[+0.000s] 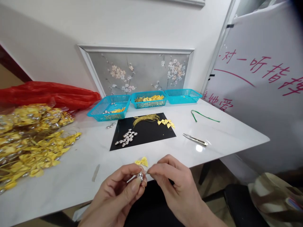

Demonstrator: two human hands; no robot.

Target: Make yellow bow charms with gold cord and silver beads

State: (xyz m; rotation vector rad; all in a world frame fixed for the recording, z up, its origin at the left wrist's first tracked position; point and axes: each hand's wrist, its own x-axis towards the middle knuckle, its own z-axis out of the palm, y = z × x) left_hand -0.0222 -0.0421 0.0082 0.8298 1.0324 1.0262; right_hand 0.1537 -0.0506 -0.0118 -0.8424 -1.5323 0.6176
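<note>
Between the thumb and fingers of my left hand point(118, 192) is a shiny silver bead point(140, 176). My right hand point(176, 184) is pinched close beside it; what its fingertips hold is too small to make out. Just beyond the fingers lies a yellow ribbon bow point(144, 161) near the table's front edge. Farther back, a black mat point(146, 134) carries a loose group of silver beads point(127, 137), a bundle of gold cords point(146, 119) and several small yellow bows point(165, 122).
Thread snips point(195, 139) and a green cord point(205, 116) lie on the right. Three blue baskets point(109, 118) line the wall, the middle one holding yellow pieces point(149, 98). Bagged yellow bow-and-bead strings point(35, 151) and red plastic point(47, 94) crowd the left.
</note>
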